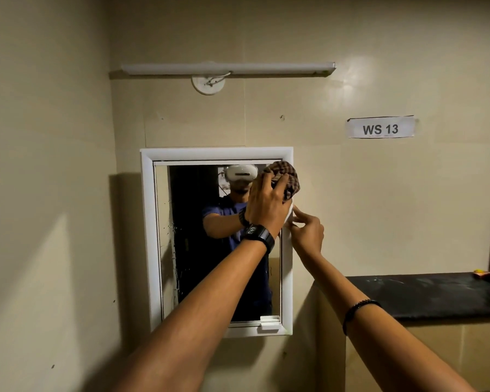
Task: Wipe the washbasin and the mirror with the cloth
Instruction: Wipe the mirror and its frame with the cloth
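A white-framed mirror [147,236] hangs on the beige wall straight ahead. My left hand [266,205], with a black watch on the wrist, presses a bunched brown checked cloth [287,176] against the glass at the mirror's upper right corner. My right hand [306,232] pinches the right side of the white frame just below the cloth. Water spots and streaks mark the left part of the glass. The washbasin is out of view.
A black counter [425,295] runs along the wall at the right, with a small orange object [481,274] near its far end. A tube light [227,68] is mounted above the mirror. A paper label reading WS 13 [381,127] is taped to the wall.
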